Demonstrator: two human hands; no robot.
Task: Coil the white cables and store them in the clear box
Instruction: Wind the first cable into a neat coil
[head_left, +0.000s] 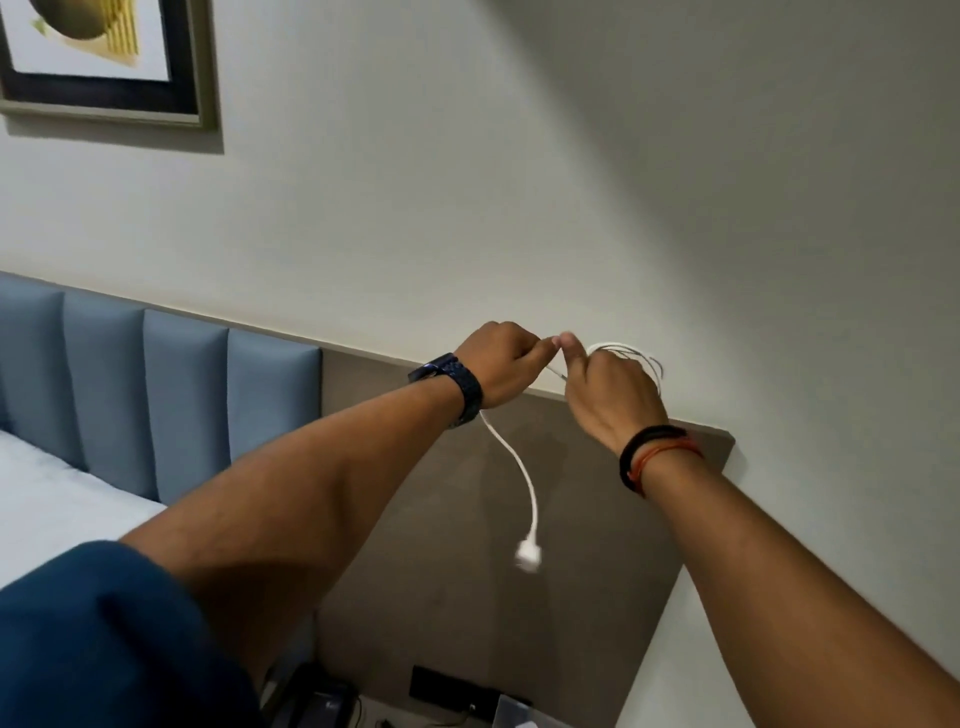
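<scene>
Both hands are raised in front of the wall, holding one white cable (522, 467). My right hand (610, 395) grips a bundle of thin white loops (631, 356) that stick out past its knuckles. My left hand (501, 361), with a dark watch on the wrist, pinches the same cable close to the right thumb. A loose tail hangs down from under the left hand and ends in a white plug (528, 556), which is blurred. A clear box corner (511, 713) peeks in at the bottom edge.
A grey-brown wall panel (467, 597) is behind the hands, with a dark socket strip (447, 688) near its base. A blue padded headboard (156, 384) and a white bed (57, 499) lie to the left. A framed picture (109, 62) hangs at top left.
</scene>
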